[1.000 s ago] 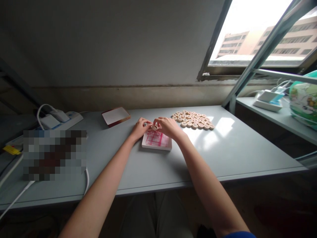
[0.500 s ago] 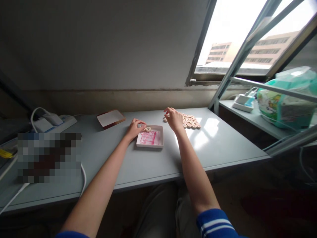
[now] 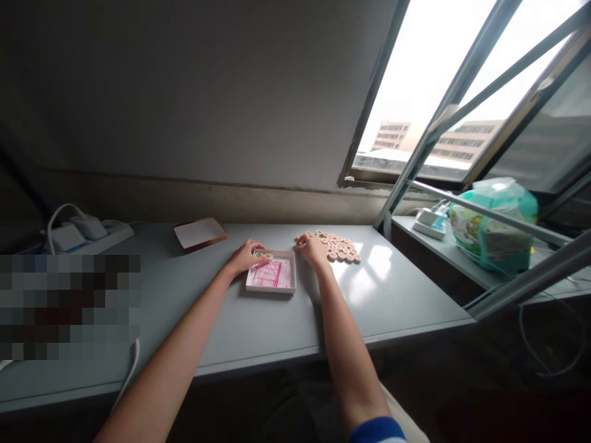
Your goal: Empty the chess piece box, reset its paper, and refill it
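A shallow white box [image 3: 271, 290] lies open on the desk, with pink and red lines across its inside bottom. Two round wooden Chinese chess pieces [image 3: 268, 255] rest side by side along its far wall. My left hand [image 3: 242, 258] grips the box at its far left corner, thumb inside beside the pieces. To the right, my right hand [image 3: 313, 251] has its bent fingertips down on a piece at the left end of a group of Chinese chess pieces [image 3: 340, 248]. The hand partly covers that group.
A box lid [image 3: 201, 234], white inside with brown edges, sits back left on the grey desk [image 3: 258, 332]. Further left are a power strip [image 3: 117, 232] with chargers and a blurred-out patch. A metal frame [image 3: 415, 160] and a green bag [image 3: 496, 224] stand right.
My right hand has come down from above the group onto its left end. Two pieces now show clearly in the box where one did. The camera view has shifted.
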A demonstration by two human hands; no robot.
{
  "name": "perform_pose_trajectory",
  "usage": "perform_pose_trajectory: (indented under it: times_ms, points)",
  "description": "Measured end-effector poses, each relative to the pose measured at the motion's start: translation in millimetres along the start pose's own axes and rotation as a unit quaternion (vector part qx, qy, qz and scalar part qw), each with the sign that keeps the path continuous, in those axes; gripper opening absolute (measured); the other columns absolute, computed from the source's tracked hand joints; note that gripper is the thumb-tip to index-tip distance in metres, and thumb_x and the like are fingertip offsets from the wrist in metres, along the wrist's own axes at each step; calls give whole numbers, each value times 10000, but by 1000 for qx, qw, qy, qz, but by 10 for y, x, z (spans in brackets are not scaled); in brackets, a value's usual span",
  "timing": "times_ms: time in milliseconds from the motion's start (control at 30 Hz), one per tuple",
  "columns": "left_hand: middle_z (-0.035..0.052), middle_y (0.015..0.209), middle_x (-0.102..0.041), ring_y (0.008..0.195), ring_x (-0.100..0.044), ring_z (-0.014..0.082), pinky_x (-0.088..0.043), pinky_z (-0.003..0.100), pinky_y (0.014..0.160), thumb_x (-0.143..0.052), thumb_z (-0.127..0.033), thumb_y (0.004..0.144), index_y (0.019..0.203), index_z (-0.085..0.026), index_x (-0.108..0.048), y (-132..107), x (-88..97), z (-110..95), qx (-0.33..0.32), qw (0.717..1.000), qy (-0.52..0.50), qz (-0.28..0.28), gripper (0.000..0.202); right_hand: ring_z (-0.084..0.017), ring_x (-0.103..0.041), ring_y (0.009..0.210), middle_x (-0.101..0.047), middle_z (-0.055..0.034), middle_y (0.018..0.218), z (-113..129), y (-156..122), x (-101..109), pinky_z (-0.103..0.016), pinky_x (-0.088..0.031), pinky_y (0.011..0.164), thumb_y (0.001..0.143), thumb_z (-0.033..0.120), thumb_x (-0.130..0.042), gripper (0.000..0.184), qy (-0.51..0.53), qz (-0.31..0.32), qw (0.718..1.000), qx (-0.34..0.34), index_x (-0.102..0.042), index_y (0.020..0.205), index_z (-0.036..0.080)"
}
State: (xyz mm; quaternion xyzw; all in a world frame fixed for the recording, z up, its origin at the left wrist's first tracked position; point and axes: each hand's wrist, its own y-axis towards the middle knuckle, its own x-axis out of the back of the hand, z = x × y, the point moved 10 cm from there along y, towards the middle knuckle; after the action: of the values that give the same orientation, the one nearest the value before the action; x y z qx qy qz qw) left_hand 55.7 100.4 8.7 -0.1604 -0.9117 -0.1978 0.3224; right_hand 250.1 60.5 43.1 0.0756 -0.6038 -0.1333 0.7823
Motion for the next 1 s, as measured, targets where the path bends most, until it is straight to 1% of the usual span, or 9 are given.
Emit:
perform_pose_trajectory:
  times_ms: [133, 233, 367, 467, 533, 600, 700, 867, 1000]
  points:
    - [40, 905, -524, 831, -542, 185, -432, 299, 756, -636, -513, 557, 848, -172, -620, 28, 7, 59, -10, 999, -28, -20, 449, -173, -499, 932, -563, -53, 1036, -22, -13, 21, -266, -339, 769, 806, 301, -499, 215, -2, -37, 999, -1, -572, 988, 212]
    - [43, 905, -529, 820, -540, 185, -430, 302, 743, -637, -498, 566, 859, -175, -620, 20, 1, 62, -6, 999, -35, -17, 437, -164, -515, 896, -574, -36, 997, 96, -33, 89, -289, -318, 809, 811, 292, -508, 176, 14, -67, 997, 22, -592, 952, 228]
    - [36, 941, -527, 785, -539, 162, -436, 293, 714, -678, -421, 554, 1119, -227, -519, -7, 70, 20, -3, 997, -63, -49, 618, -140, -521, 809, -579, -9, 931, 377, -68, 262, -263, -340, 772, 763, 335, -586, 190, 121, -114, 983, 78, -591, 919, 227]
    - [34, 943, -535, 752, -541, 148, -443, 281, 691, -682, -387, 564, 1199, -254, -453, -16, 95, -6, 1, 995, -82, -56, 688, -135, -518, 810, -576, -11, 903, 675, -98, 191, -225, -363, 711, 725, 354, -628, 216, 179, -36, 970, 158, -613, 901, 229]
    - [42, 950, -546, 790, -549, 161, -445, 285, 718, -665, -385, 586, 1125, -250, -530, -14, 73, -39, -6, 996, -82, -38, 573, -140, -522, 796, -582, -10, 843, 828, -145, 68, -216, -365, 686, 691, 335, -661, 196, 171, 39, 965, 195, -637, 852, 228]
    - [54, 953, -565, 853, -552, 187, -442, 299, 766, -649, -389, 601, 987, -230, -617, -10, 43, -68, -15, 996, -86, -15, 418, -142, -526, 765, -591, -9, 802, 874, -174, -2, -219, -362, 672, 675, 290, -673, 179, 139, 71, 968, 198, -643, 836, 220]
    - [62, 944, -605, 899, -557, 213, -436, 320, 817, -646, -374, 603, 862, -214, -656, -1, 17, -70, -18, 995, -101, 1, 304, -143, -535, 769, -612, -4, 817, 863, -187, 0, -225, -356, 675, 691, 244, -645, 177, 91, 67, 976, 188, -637, 867, 233]
    - [63, 946, -632, 905, -570, 226, -441, 328, 823, -649, -357, 599, 889, -208, -651, 8, -1, -29, -14, 993, -117, 0, 326, -134, -556, 708, -639, 9, 769, 844, -218, 29, -231, -347, 649, 741, 230, -582, 159, 28, 66, 978, 195, -626, 891, 253]
    - [69, 950, -635, 890, -578, 221, -442, 321, 811, -637, -376, 614, 900, -199, -647, 8, -7, -38, -25, 993, -114, 0, 337, -130, -567, 669, -640, 22, 742, 888, -249, 39, -223, -335, 602, 741, 216, -594, 224, 38, 58, 977, 203, -565, 961, 246]
